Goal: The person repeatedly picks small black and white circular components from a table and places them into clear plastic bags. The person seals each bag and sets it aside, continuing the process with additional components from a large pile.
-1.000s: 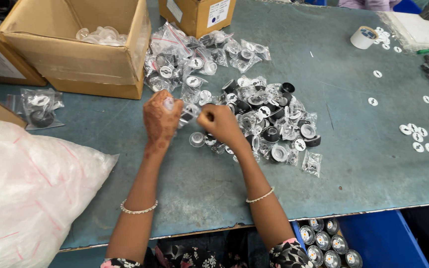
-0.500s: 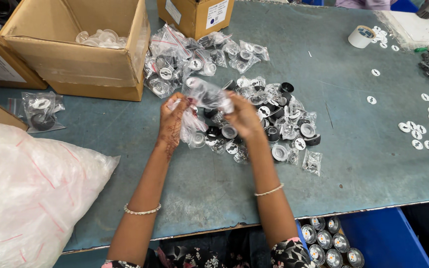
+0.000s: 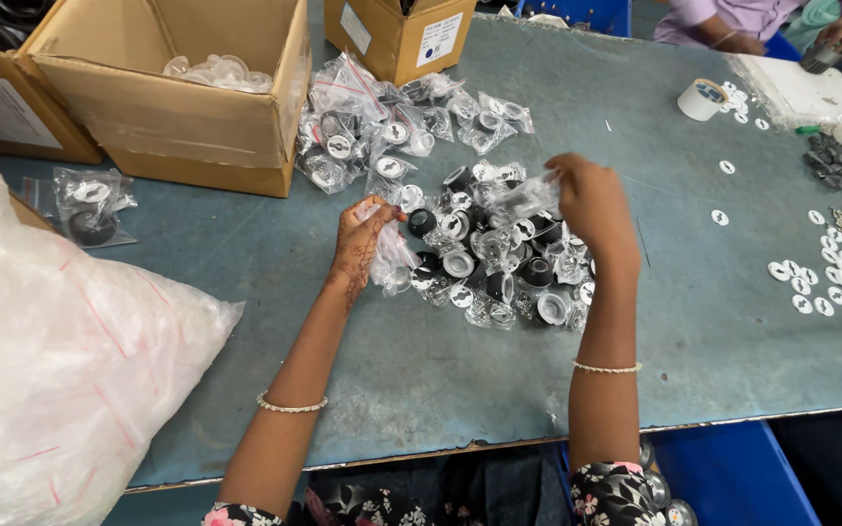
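**Hands at the pile of bagged parts**

Left hand (image 3: 364,239): fingers pinch a clear plastic bag (image 3: 392,261) at the left edge of the pile of bagged parts (image 3: 494,253) on the bench (image 3: 440,380). Right hand (image 3: 589,203): fingers grip another clear bag (image 3: 523,198), raised above the pile. Cardboard box (image 3: 172,107) stands behind.

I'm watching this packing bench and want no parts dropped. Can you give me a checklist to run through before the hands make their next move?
1. Left hand has firm hold of a clear bag: ok, fingers closed on it.
2. Right hand grips its clear bag: ok, lifted above the pile.
3. Either bag holds a part: cannot tell, plastic is crumpled.
4. Pile of bagged round parts sits well in from the table edge: ok.
5. Open cardboard box within reach: ok, beside the left hand.
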